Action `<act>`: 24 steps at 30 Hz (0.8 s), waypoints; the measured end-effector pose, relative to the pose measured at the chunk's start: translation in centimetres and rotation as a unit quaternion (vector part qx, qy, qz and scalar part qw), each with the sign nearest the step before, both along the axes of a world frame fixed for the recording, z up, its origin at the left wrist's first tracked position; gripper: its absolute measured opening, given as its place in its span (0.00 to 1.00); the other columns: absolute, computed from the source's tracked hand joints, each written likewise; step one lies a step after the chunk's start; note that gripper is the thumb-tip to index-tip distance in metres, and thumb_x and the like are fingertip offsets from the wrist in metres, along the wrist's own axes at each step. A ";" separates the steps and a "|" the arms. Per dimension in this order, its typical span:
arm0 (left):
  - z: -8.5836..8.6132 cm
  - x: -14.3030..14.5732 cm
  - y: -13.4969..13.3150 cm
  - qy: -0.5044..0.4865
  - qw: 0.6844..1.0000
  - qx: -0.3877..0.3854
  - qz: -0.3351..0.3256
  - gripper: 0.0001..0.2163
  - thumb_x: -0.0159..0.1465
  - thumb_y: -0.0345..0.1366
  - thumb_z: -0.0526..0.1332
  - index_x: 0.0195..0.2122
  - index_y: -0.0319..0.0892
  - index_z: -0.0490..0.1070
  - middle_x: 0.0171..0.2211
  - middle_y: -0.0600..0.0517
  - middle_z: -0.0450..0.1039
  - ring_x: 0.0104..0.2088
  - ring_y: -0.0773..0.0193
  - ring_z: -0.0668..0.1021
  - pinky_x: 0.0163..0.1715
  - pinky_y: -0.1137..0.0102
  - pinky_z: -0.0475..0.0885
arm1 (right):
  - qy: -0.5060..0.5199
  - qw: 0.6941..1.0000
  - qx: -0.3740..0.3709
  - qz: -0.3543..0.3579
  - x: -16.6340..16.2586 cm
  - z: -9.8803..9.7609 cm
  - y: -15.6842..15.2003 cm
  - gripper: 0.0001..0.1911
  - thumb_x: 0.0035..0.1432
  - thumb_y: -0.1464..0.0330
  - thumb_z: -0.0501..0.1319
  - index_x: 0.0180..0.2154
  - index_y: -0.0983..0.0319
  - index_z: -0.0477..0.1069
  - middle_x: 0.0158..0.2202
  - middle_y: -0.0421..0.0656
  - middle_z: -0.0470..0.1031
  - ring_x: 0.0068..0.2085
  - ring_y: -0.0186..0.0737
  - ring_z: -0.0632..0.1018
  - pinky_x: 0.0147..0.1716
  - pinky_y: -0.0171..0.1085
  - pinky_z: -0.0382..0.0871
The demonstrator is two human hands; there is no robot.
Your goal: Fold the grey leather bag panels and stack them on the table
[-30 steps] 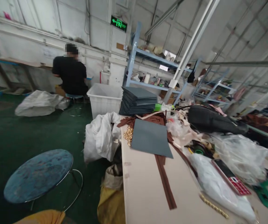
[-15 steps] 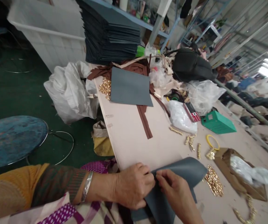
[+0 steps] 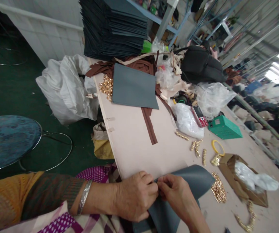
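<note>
While we pinch the grey sheet [image 3: 178, 194] at the bench's near edge, both hands meet on its folded border: left hand [image 3: 134, 197] closed on the fold from the left, right hand [image 3: 178, 197] gripping it with thumb and fingertips just beside. Sheet is curled over, part on the bench [image 3: 139, 142], part hanging off toward our lap.

Progress, as we judge it: one sheet in hand, fold or edge work under way, nothing attached yet. Gold chain pieces [image 3: 218, 191] lie loose just right of it, more fittings [image 3: 197, 149] mid-bench. Another flat grey sheet [image 3: 133, 87] waits at the far end over brown strips [image 3: 150, 126], and the tall stack of sheets [image 3: 115, 29] at the far corner looks untouched, so most is left.

Versus half a second back: hands sit closer together on the fold, grip tighter; view dropped slightly. A second back, no hands in view at all.
</note>
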State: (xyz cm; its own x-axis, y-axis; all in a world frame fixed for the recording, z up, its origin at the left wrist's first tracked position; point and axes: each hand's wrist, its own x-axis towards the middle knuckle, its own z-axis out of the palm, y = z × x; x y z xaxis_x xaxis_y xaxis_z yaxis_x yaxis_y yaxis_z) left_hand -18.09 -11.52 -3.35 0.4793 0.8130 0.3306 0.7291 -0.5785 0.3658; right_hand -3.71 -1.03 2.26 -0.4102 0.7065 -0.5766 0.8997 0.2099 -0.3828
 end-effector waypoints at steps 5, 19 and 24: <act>0.1 -0.1 0.0 0.002 1.000 -0.026 -0.014 0.16 0.61 0.42 0.59 0.42 0.33 0.69 0.39 0.48 0.67 0.38 0.56 0.67 0.38 0.61 0.66 | 0.000 0.998 -0.039 -0.042 -0.1 -0.2 0.6 0.06 0.51 0.71 0.57 0.25 0.62 0.71 0.20 0.40 0.74 0.23 0.36 0.74 0.22 0.31 0.63; -0.5 -0.3 -0.3 -0.070 0.997 -0.016 0.041 0.24 0.55 0.22 0.56 0.54 0.42 0.67 0.46 0.48 0.72 0.47 0.54 0.71 0.52 0.60 0.65 | 0.062 0.985 0.128 -0.102 0.7 0.7 -1.8 0.05 0.52 0.69 0.62 0.33 0.60 0.75 0.30 0.39 0.77 0.33 0.36 0.76 0.34 0.32 0.68; -1.7 0.4 0.4 -0.069 0.996 0.061 0.012 0.31 0.56 0.23 0.53 0.61 0.50 0.60 0.52 0.52 0.69 0.51 0.57 0.71 0.55 0.65 0.64 | 0.070 0.922 0.312 -0.217 5.6 2.1 -3.9 0.30 0.55 0.65 0.62 0.59 0.65 0.61 0.59 0.55 0.64 0.61 0.53 0.63 0.60 0.51 0.56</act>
State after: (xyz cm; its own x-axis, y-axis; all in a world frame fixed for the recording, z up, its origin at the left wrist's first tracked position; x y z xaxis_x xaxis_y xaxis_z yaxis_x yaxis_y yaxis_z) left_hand -17.69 -11.16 -5.04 0.4033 0.7735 0.4890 0.6902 -0.6080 0.3924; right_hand 1.87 -4.89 4.33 -0.0511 0.9981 0.0351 0.9020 0.0612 -0.4273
